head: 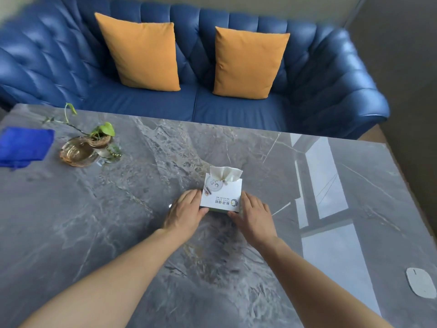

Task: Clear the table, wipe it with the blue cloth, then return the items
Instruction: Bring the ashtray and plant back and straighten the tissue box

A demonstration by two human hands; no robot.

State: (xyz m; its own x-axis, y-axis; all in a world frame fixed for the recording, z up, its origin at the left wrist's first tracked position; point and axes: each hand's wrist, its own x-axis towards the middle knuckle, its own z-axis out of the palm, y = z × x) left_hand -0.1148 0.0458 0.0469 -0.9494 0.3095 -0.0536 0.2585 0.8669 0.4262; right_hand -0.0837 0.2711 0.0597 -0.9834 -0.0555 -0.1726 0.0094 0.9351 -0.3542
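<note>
A white tissue box [221, 194] sits near the middle of a grey marble table [295, 233], a tissue poking up from its far end. Its long axis runs away from the person; its printed text reads upside down. The left hand [184, 213] and right hand [254, 215] press flat against its two sides, gripping it between them. A blue cloth [23, 146] lies crumpled at the far left edge.

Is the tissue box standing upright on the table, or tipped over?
Upright. The tissue box sits flat on the table, a tissue sticking up from its top, left hand and right hand against its sides.
</note>
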